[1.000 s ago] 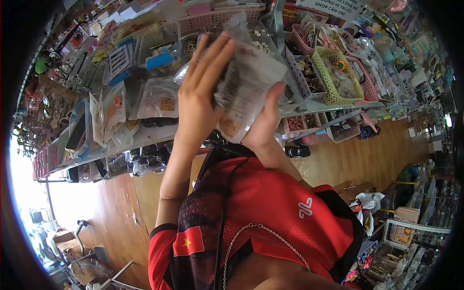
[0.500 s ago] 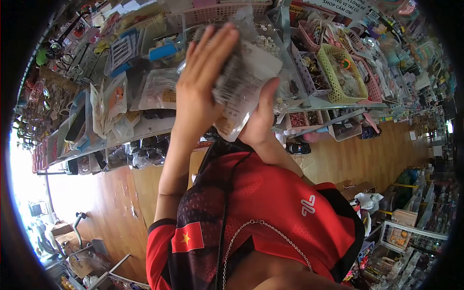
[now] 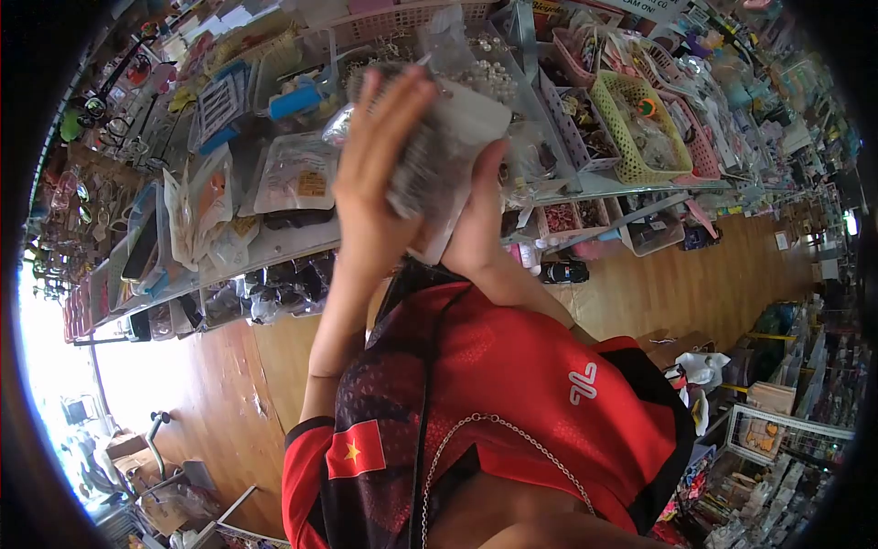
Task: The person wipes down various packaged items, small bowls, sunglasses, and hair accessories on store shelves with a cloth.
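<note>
Packet (image 3: 454,165) blurred between the hands, print unreadable, part covered. Left hand (image 3: 368,201) lies over it, fingers straight, thumb hidden, can't tell if gripping; right hand (image 3: 477,229) grips it, fingers hidden behind. Shifted slightly left since earlier frame. Clear plastic, whitish top, dark grey contents.

Right of the right hand (image 3: 477,215), air is open over clear packets (image 3: 530,151) until the lilac basket (image 3: 601,165); pearl beads (image 3: 494,82) crowd ahead.
</note>
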Motion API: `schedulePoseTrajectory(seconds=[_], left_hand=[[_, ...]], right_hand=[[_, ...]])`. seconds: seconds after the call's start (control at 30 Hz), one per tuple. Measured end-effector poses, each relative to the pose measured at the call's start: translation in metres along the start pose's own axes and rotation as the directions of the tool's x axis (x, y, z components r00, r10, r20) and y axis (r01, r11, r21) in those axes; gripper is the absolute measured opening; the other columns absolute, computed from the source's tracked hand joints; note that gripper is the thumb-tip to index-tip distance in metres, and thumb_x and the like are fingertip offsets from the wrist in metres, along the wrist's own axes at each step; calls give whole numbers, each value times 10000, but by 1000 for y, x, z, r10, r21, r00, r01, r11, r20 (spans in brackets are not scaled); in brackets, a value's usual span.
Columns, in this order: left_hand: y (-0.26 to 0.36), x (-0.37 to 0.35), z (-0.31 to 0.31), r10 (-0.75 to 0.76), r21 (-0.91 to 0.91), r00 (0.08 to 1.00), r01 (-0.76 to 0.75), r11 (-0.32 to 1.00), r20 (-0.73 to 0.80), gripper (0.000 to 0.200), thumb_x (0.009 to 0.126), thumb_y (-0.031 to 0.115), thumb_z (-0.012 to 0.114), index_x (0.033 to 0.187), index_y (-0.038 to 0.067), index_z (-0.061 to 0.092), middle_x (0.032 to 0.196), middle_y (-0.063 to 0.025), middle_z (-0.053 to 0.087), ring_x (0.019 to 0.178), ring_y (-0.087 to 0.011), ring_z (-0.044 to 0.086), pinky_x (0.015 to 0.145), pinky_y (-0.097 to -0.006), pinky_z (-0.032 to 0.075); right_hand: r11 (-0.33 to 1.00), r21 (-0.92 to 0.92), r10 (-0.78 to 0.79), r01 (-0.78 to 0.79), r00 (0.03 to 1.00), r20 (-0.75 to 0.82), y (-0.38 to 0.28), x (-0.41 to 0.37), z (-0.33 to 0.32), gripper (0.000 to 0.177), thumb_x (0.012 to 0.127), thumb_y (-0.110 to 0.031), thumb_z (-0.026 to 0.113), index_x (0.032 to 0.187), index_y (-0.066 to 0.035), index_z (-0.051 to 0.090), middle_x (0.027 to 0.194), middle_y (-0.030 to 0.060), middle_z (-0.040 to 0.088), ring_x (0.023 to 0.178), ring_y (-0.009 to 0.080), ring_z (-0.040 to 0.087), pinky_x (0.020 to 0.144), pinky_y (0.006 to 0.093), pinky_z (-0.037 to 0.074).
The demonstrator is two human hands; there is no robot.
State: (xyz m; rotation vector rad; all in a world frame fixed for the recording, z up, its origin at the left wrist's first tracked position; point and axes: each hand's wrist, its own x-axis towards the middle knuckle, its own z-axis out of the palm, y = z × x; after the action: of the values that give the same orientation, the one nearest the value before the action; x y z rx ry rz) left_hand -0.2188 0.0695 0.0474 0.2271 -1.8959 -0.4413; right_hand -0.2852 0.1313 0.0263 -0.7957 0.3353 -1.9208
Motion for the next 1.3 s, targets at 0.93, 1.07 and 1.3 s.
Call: schedulePoseTrajectory(seconds=[0.93,1.07,1.3], left_hand=[[8,-67,39,135,37,986,-132,991,-94,320,719,121,579,1030,47,590,1107,-137,551,1094,-332,473,968,-441,299],[1,-32,20,155,48,988,-154,987,-10,321,731,73,549,1050,66,581,1125,-119,547,1129,-305,451,972,-405,291],[-4,-20,16,-148,-144,977,126,981,-151,541,591,-114,503,1119,2,516,1186,-171,489,1173,-325,394,983,-384,291]], right_hand=[[972,119,-185,202,973,-140,-31,2,-20,829,789,-666,238,1290,-5,254,1246,183,387,1097,298,441,931,399,350],[931,364,-65,28,994,91,-21,-6,-22,794,799,-648,235,1304,-35,240,1272,146,364,1142,270,400,960,392,318],[991,-43,-135,128,967,-216,-13,-8,2,732,822,-605,270,1302,-53,254,1292,131,346,1182,267,358,983,395,289]])
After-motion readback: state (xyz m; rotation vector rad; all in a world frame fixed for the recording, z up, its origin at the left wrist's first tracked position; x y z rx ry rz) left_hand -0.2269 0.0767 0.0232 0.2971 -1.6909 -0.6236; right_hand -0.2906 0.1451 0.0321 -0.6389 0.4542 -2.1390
